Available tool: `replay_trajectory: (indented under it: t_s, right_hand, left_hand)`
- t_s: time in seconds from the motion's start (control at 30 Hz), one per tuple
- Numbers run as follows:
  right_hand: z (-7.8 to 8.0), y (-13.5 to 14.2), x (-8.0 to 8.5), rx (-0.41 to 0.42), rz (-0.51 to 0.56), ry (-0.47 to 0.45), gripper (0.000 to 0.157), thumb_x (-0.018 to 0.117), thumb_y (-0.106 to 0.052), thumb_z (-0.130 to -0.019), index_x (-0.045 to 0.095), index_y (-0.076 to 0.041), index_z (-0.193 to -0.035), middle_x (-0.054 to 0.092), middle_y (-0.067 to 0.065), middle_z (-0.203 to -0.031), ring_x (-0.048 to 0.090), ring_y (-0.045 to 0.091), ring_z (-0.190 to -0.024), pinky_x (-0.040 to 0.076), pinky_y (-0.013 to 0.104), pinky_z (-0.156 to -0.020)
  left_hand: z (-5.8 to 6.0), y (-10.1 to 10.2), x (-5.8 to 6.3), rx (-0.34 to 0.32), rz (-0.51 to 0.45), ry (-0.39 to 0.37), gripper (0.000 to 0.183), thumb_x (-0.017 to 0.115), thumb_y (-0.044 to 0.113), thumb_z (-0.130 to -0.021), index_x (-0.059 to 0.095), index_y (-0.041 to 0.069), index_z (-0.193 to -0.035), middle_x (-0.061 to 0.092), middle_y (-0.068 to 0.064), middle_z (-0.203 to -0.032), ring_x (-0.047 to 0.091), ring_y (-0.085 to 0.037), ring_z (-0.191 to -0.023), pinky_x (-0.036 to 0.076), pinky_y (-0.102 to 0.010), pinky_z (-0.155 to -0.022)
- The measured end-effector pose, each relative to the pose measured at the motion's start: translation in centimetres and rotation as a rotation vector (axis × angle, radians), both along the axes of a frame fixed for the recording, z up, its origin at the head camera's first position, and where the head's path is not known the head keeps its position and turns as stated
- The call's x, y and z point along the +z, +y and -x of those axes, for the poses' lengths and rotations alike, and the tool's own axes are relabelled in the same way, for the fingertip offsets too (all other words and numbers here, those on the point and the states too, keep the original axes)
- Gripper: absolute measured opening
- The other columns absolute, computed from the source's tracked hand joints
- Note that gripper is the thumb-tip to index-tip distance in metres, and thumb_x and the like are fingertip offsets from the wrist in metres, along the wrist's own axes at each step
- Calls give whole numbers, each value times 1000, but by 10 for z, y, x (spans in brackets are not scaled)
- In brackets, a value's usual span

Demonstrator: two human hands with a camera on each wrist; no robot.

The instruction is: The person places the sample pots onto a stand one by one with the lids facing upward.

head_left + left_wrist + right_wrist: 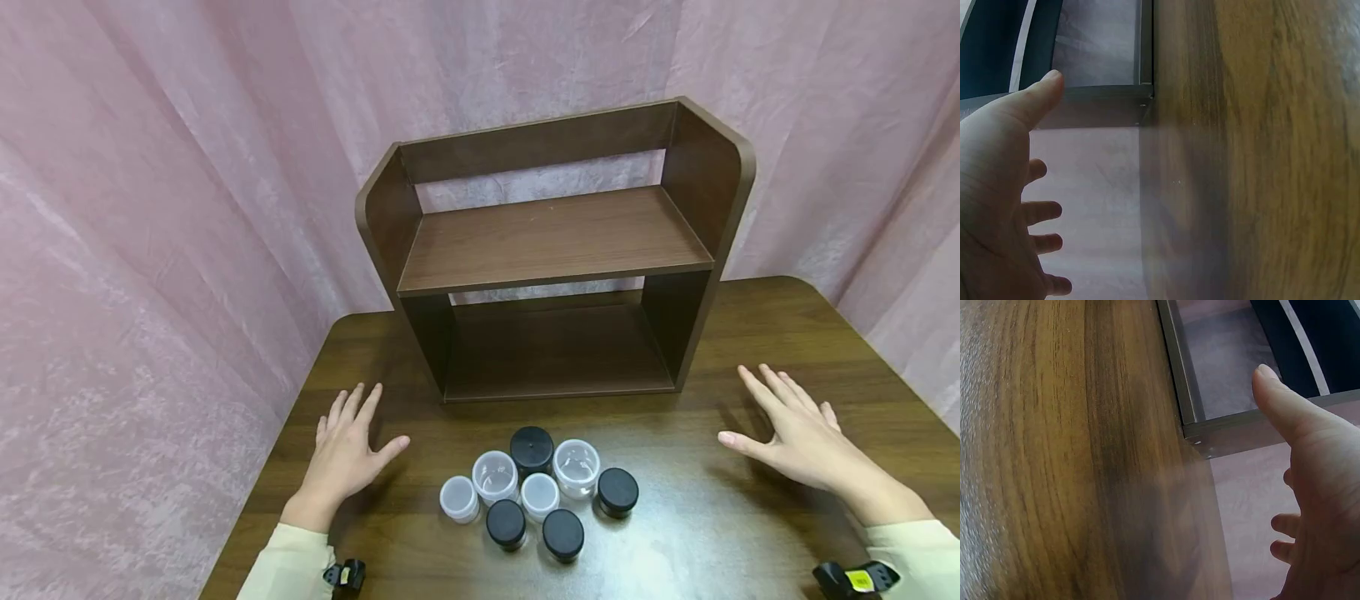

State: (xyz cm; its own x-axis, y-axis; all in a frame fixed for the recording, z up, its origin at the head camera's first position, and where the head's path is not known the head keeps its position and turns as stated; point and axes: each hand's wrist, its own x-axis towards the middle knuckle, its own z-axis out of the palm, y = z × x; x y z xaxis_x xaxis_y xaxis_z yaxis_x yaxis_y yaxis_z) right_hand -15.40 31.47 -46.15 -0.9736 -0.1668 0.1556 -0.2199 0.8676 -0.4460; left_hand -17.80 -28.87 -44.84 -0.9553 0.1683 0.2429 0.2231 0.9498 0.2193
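Left of a cluster of small jars, my left hand [347, 457] is held over the table with fingers spread and nothing in it. My right hand [801, 437] is likewise spread, over the right side of the table. Between them stand several small clear jars. Some have black lids, such as the one at the back [532, 451] and the one at the right [617, 492]. Others are topped in translucent white, like the leftmost jar [459, 499]. In the wrist views the left thumb [1038, 100] and right thumb [1282, 400] point away from the other fingers.
A dark brown two-tier shelf [558, 237] stands behind the jars near the table's back edge, its tiers bare. The wooden table [405, 542] has rounded back corners. Pink curtains [187, 250] hang behind and at the sides. Each wrist carries a black strapped device [855, 578].
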Motion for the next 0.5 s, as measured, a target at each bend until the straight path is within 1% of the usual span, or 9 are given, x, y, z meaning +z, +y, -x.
replay_trajectory:
  t_s: [0.27,0.5]
  right_hand:
    - [2,1,2,12,15,23,99,70,-51,-83,8,-23,-155,7,26,-157,0,46,-142,-2,82,-90]
    - [3,0,3,36,40,55,98,72,-48,-83,11,-23,-155,13,27,-155,6,50,-140,1,81,-91]
  left_hand:
    - [2,1,-3,-5,-26,14,93,65,63,-80,25,20,-153,27,-17,-154,18,-44,-140,19,-74,-98]
    - [4,2,-7,-2,-53,8,93,64,64,-81,26,18,-152,28,-16,-153,18,-43,-140,19,-71,-100]
